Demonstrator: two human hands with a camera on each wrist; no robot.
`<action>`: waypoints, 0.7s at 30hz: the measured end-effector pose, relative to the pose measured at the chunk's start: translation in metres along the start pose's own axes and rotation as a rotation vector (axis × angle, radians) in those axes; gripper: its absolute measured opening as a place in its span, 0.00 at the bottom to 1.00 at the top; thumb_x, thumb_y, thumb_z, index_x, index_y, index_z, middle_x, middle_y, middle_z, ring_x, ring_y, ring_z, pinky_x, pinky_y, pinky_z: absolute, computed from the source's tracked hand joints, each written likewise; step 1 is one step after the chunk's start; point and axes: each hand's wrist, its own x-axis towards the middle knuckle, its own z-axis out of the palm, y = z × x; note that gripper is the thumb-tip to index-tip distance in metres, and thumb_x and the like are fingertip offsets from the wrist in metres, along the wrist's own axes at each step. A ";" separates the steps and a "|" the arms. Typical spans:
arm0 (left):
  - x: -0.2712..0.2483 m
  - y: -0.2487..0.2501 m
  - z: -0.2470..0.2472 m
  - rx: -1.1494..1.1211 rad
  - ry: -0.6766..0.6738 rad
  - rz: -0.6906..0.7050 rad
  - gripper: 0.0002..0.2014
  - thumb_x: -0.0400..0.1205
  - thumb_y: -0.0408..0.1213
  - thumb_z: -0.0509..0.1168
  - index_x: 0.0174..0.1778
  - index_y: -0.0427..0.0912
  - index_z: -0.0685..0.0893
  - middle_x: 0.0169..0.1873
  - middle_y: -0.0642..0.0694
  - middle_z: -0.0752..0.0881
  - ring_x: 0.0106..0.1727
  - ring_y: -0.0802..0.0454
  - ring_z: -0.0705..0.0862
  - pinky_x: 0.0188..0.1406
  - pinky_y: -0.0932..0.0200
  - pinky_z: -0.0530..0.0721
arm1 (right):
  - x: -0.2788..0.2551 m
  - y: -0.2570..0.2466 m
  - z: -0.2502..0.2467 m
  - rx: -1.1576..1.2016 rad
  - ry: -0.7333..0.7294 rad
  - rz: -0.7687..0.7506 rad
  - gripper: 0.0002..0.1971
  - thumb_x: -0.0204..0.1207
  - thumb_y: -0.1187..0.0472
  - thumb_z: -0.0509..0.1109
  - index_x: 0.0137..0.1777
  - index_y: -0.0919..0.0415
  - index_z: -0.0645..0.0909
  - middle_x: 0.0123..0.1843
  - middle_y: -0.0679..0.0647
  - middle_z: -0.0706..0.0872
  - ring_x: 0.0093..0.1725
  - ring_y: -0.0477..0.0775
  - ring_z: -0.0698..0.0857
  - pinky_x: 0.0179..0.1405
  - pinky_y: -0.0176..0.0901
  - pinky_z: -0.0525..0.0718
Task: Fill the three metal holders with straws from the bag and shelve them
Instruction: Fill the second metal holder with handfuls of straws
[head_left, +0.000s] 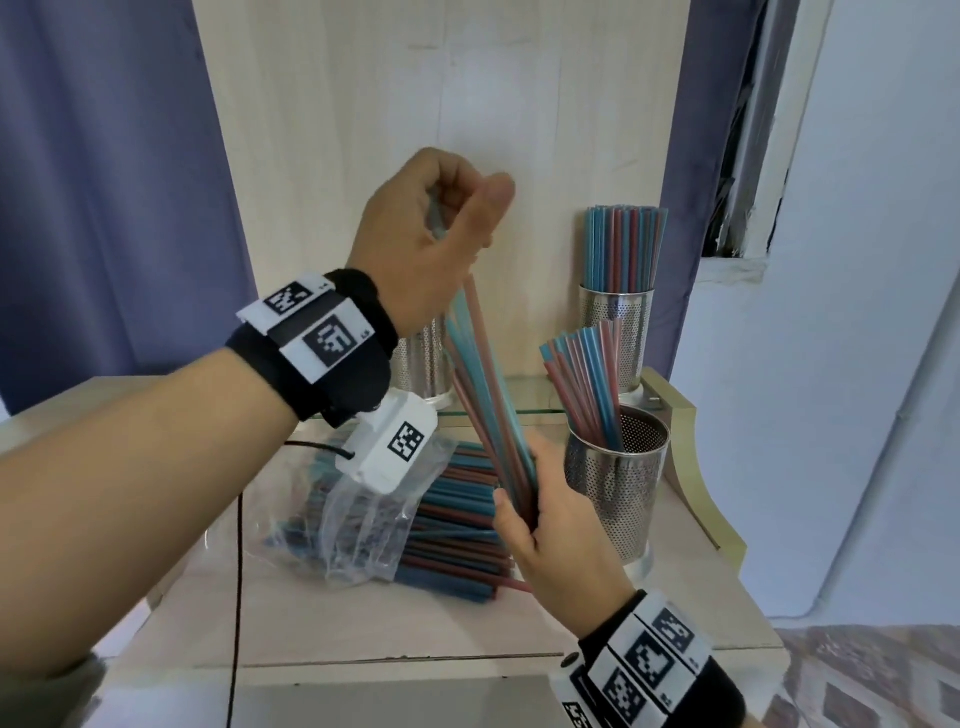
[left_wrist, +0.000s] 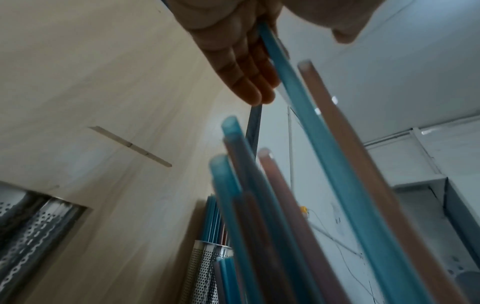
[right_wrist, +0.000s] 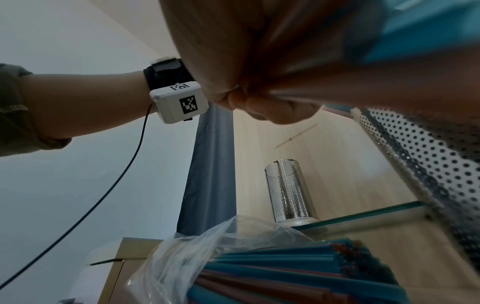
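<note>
**Blue and red straws in hand, second holder half full**

Steel holders tell you where you are. One full holder (head_left: 617, 332) stands on the glass shelf (head_left: 530, 402) at the back right; another holder (head_left: 423, 358) on that shelf sits behind your left wrist, and its contents are hidden. The near holder (head_left: 615, 480) stands on the bench (head_left: 395, 623) with only a loose fan of straws leaning to the left, so this looks like the filling step for that one.

Your right hand (head_left: 550, 525) is clenched round the bottom of a bunch of straws (head_left: 491, 410), held tilted just left of the near holder. Your left hand (head_left: 431, 234) pinches the top of that bunch; from the left wrist view the tips stand uneven. The bag (head_left: 363, 514) lies open on the bench below your wrists, still well stocked.

Next, you probably need to level the tips, swing the bunch upright over the near holder's rim and lower it in beside the straws already there. Watch those leaning ones: they cross part of the opening and could catch the bunch. This holder likely needs more straws before it goes on the shelf.
</note>
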 end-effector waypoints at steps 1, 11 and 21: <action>-0.004 0.001 -0.001 0.006 0.038 0.032 0.15 0.74 0.59 0.67 0.43 0.52 0.76 0.35 0.49 0.82 0.37 0.43 0.85 0.38 0.49 0.87 | -0.001 0.000 -0.001 -0.007 0.014 0.002 0.20 0.83 0.53 0.64 0.70 0.41 0.62 0.37 0.50 0.82 0.34 0.49 0.83 0.33 0.41 0.83; -0.064 -0.024 0.030 0.332 -0.117 0.218 0.13 0.85 0.46 0.58 0.57 0.43 0.82 0.50 0.54 0.82 0.50 0.64 0.78 0.52 0.74 0.73 | 0.005 -0.002 -0.003 -0.107 0.141 0.014 0.24 0.82 0.55 0.64 0.72 0.38 0.57 0.40 0.42 0.81 0.36 0.45 0.82 0.38 0.40 0.78; -0.065 -0.043 0.012 -0.156 -0.152 -0.290 0.20 0.80 0.55 0.61 0.67 0.55 0.75 0.65 0.50 0.82 0.68 0.60 0.79 0.67 0.57 0.79 | 0.006 0.017 -0.014 0.117 0.199 0.049 0.18 0.82 0.58 0.67 0.67 0.45 0.66 0.35 0.34 0.81 0.39 0.31 0.82 0.37 0.22 0.76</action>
